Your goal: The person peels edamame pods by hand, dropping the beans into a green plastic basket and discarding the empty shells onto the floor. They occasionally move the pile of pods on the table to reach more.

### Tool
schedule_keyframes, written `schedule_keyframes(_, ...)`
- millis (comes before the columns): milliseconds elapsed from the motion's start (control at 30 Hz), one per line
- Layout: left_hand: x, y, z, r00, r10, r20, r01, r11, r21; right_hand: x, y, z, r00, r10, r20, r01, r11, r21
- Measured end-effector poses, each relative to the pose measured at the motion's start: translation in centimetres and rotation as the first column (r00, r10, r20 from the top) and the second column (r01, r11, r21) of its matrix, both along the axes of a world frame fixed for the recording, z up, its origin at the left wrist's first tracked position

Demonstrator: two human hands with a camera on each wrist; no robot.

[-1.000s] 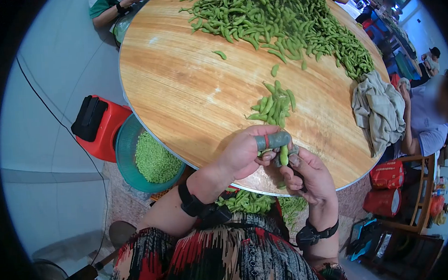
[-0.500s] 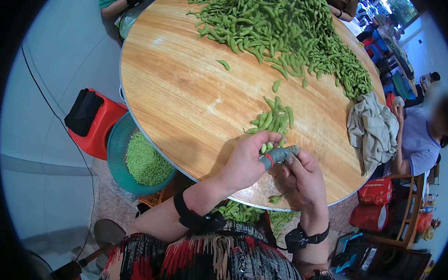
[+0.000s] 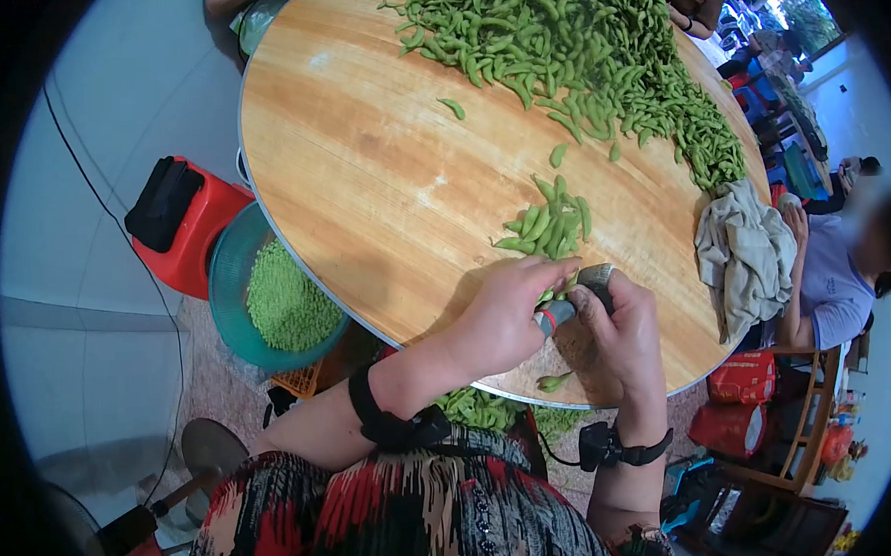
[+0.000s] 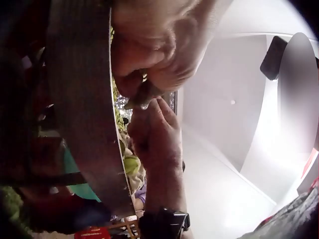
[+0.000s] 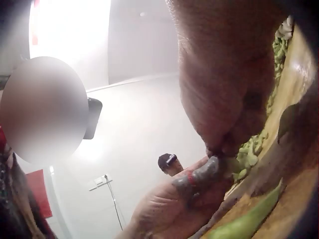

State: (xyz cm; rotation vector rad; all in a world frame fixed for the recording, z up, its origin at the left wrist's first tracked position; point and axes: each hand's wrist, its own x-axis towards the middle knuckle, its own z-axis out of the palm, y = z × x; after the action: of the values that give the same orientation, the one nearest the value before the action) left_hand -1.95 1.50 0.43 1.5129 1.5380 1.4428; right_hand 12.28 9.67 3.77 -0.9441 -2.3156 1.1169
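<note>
Both hands meet over the near part of the round wooden table. My left hand [image 3: 502, 315] curls its fingers round several green soybeans [image 3: 546, 296]; a grey cover with a red band [image 5: 192, 178] is on its thumb. Opposite it, my right hand [image 3: 627, 335] pinches a soybean pod [image 3: 571, 283] at the left fingertips, mostly hidden by the fingers. A dark grey cover [image 3: 595, 275] wraps one right finger. Near the table edge below the hands lies a single pod [image 3: 553, 383]. Just beyond them is a small heap of pods [image 3: 554, 219].
A large pile of pods [image 3: 565, 64] covers the far side of the table [image 3: 352, 183]. A crumpled cloth [image 3: 746, 250] lies at the right edge. Left of the table stand a green basin [image 3: 226, 307] of shelled beans [image 3: 289, 297] and a red stool [image 3: 180, 235]. Other people sit around.
A pod that hung between the hands a second ago is gone from there, and one now lies by the table edge. The left thumb has drawn back; the right covered finger now shows on top.
</note>
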Motion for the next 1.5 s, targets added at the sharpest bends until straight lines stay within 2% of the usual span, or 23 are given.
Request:
schedule_keyframes(67,-0.1,0.1,-0.3,0.998,-0.054,-0.026,0.053,0.998,-0.036,0.2,0.1,0.0,0.999,0.026,0.038,-0.029,0.994,0.105)
schedule_keyframes(133,-0.2,0.1,-0.4,0.950,-0.147,0.276,0.167,0.985,-0.053,0.2,0.0,0.2,0.996,0.044,0.071,-0.059,0.975,0.213)
schedule_keyframes(167,-0.2,0.1,-0.3,0.950,-0.147,0.275,0.168,0.984,-0.054,0.1,-0.2,0.4,0.999,0.032,0.036,-0.039,0.977,0.208)
schedule_keyframes(233,-0.1,0.2,-0.1,0.791,-0.142,0.596,0.303,0.936,-0.179,0.2,-0.3,0.2,1.000,0.018,0.000,-0.017,0.979,0.204)
schedule_keyframes(267,0.0,0.3,-0.3,0.791,-0.143,0.595,0.304,0.936,-0.180,0.5,-0.2,-0.4,1.000,-0.004,-0.009,0.006,0.986,0.168)
schedule_keyframes(333,0.2,0.5,-0.5,0.920,-0.149,0.363,0.170,0.985,-0.028,0.7,-0.1,-1.1,0.999,-0.028,-0.019,0.031,0.991,0.130)
schedule_keyframes(400,0.2,0.0,0.6,0.970,-0.095,0.225,0.112,0.991,-0.066,0.7,0.1,-1.5,0.978,-0.181,-0.105,0.127,0.913,-0.388)
schedule_keyframes(433,0.1,-0.2,1.2,0.996,-0.042,0.081,0.049,0.995,-0.091,0.5,0.1,-1.4,0.977,-0.183,-0.108,0.128,0.912,-0.389)
schedule_keyframes(500,0.3,-0.4,1.4,0.995,-0.033,0.092,0.039,0.997,-0.071,0.0,-0.2,-1.2,0.921,-0.259,-0.291,0.069,0.844,-0.532)
schedule_keyframes(633,0.1,-0.5,1.6,0.998,-0.043,0.036,0.043,0.999,0.016,0.5,-0.2,-1.5,0.938,-0.240,-0.250,0.067,0.834,-0.548)
schedule_keyframes(767,0.0,-0.2,0.0,0.981,-0.091,-0.170,0.123,0.974,0.189,0.5,-1.3,-1.3,0.780,-0.428,-0.456,-0.060,0.675,-0.736)
schedule_keyframes(833,-0.5,0.1,0.6,0.974,-0.225,0.006,0.220,0.957,0.187,0.1,-2.3,-0.6,0.670,-0.603,-0.433,-0.065,0.533,-0.844)
schedule_keyframes(900,-0.1,0.0,0.3,0.958,-0.239,0.157,0.187,0.940,0.286,-0.4,-2.8,-0.8,0.643,-0.613,-0.459,-0.094,0.531,-0.842)
schedule_keyframes(967,-0.1,-1.0,1.1,0.683,-0.235,0.692,0.359,0.932,-0.038,-0.5,-3.3,-0.5,0.618,-0.622,-0.481,-0.115,0.534,-0.837)
schedule_keyframes(1000,0.1,-1.2,0.9,0.570,-0.240,0.786,0.364,0.931,0.021,-0.6,-3.5,-0.1,0.645,-0.569,-0.510,-0.118,0.585,-0.802)
schedule_keyframes(1033,0.1,-1.8,0.8,0.568,-0.232,0.790,0.365,0.931,0.011,-0.5,-3.8,-0.2,0.672,-0.515,-0.532,-0.122,0.632,-0.765)
schedule_keyframes(1100,-0.6,-3.2,0.9,0.409,-0.211,0.888,0.420,0.907,0.022,1.0,-3.4,-0.6,0.678,-0.415,-0.607,-0.274,0.624,-0.732)
schedule_keyframes(1167,-1.7,-5.8,1.7,0.456,-0.178,0.872,0.423,0.905,-0.036,2.3,-3.9,0.1,0.811,-0.369,-0.455,-0.010,0.768,-0.641)
schedule_keyframes(1233,-3.6,-8.2,2.5,0.794,-0.301,0.528,0.529,0.771,-0.356,5.7,-3.2,-0.3,0.846,-0.060,-0.530,-0.285,0.789,-0.545)
schedule_keyframes(1300,-4.6,-10.8,-0.1,0.822,-0.419,0.384,0.545,0.775,-0.320,7.7,-2.6,-0.7,0.773,0.234,-0.590,-0.599,0.576,-0.556)
schedule_keyframes(1367,-4.7,-12.5,-2.9,0.822,-0.525,0.219,0.569,0.771,-0.285,7.0,-4.0,0.2,0.825,0.160,-0.542,-0.515,0.608,-0.604)
schedule_keyframes(1433,-4.3,-13.8,-5.1,0.838,-0.525,-0.149,0.441,0.812,-0.382,6.4,-4.9,0.4,0.870,0.085,-0.486,-0.423,0.635,-0.646)
schedule_keyframes(1500,-3.3,-14.1,-6.9,0.820,-0.530,-0.216,0.433,0.821,-0.372,6.3,-5.2,0.0,0.872,0.014,-0.488,-0.371,0.671,-0.643)
